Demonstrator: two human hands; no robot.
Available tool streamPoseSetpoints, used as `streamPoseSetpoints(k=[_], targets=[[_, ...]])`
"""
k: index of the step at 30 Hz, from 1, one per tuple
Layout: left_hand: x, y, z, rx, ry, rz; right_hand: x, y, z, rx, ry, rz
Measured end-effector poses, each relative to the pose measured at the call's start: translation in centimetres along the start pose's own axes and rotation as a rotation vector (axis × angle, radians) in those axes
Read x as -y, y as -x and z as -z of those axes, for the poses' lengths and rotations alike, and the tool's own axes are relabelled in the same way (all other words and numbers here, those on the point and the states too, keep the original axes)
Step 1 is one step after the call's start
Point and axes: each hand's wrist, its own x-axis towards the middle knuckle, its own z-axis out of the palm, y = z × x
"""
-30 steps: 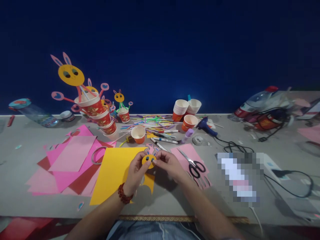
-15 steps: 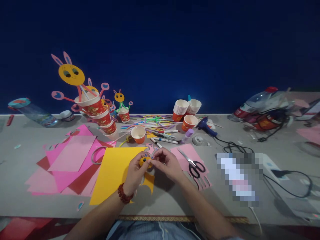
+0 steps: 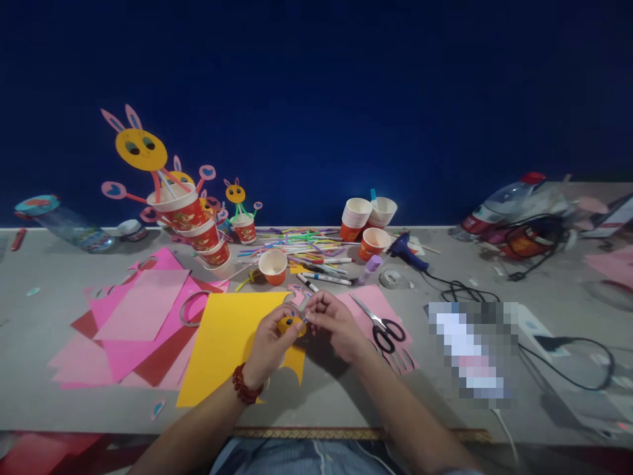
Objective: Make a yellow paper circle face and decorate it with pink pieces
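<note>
Between thumb and fingers, my left hand pinches a small round yellow face with dark eyes, near the table's middle. My right hand is closed right beside it, fingertips pinching something small and pale at the face's edge; its shape is partly hidden. Under my left hand lies a yellow sheet with cut-out edges. Black-handled scissors rest on a pink sheet right of my right hand.
Stacked red cups with a rabbit figure stand at the back left. Pink sheets lie left. Straws, an open cup and a blue glue gun are behind my hands. A bottle stands back right.
My right fingers have shifted slightly right and up from the yellow face, and more of the face shows. My left hand has barely moved and keeps its pinch.
</note>
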Motion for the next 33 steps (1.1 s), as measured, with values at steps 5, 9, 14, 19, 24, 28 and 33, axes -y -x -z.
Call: streamPoseSetpoints(k=[5,9,14,19,24,28,33], targets=[[-0.3,0.0,0.0,0.04,0.015,-0.043,-0.1,-0.2,0.4,0.059,-0.197,-0.191],[-0.4,0.0,0.1,0.052,-0.009,-0.073,-0.1,-0.2,0.4,0.11,-0.352,-0.289],[-0.4,0.1,0.1,0.059,-0.05,-0.09,0.5,-0.2,0.4,0.127,-0.419,-0.433],[-0.4,0.0,0.2,0.048,-0.041,-0.063,1.1,-0.3,1.4,0.09,-0.386,-0.36],[-0.1,0.0,0.0,-0.039,0.073,0.017,0.9,-0.2,1.6,0.005,-0.089,-0.092],[0.7,0.1,0.0,-0.086,0.168,0.119,0.0,0.0,0.7,0.086,0.203,0.051],[1.3,0.3,-0.1,-0.089,0.199,0.147,-0.9,0.0,0.3,0.069,0.258,0.13]])
